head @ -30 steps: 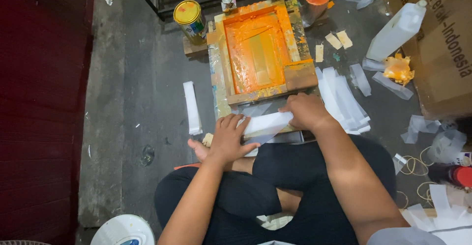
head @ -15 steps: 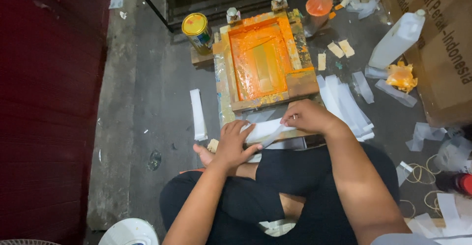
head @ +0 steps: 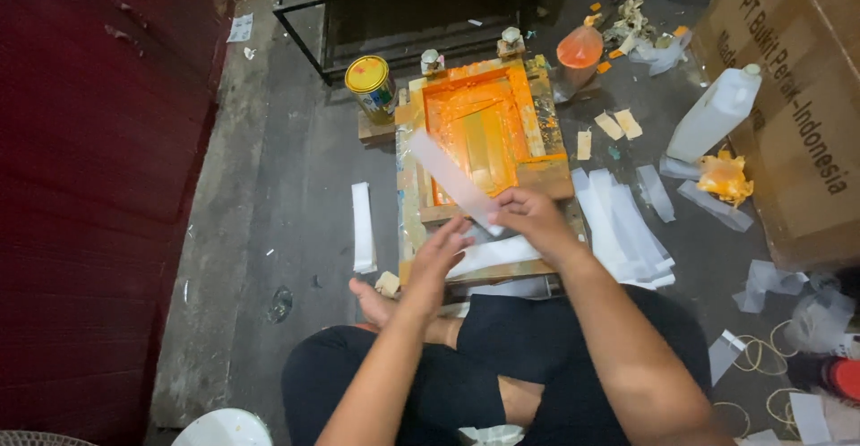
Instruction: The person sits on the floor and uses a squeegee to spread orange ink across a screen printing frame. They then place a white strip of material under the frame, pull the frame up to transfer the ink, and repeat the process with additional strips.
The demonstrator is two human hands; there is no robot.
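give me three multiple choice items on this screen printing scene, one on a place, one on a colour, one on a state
1. Where does the yellow-lidded tin stand?
A. left of the printing frame
B. on the cardboard box
C. in the person's lap

2. What colour is the ink on the printing frame?
A. blue
B. orange
C. green

3. How is the white strip in the right hand?
A. flat on the floor
B. rolled into a ball
C. lifted over the frame, held by one end

Answers:
1 A, the tin sits on the floor by the frame's far left corner.
2 B, the screen and its inner edges are smeared orange.
3 C, the right hand pinches the near end and the strip slants up across the screen, while the left hand rests on the stack below.
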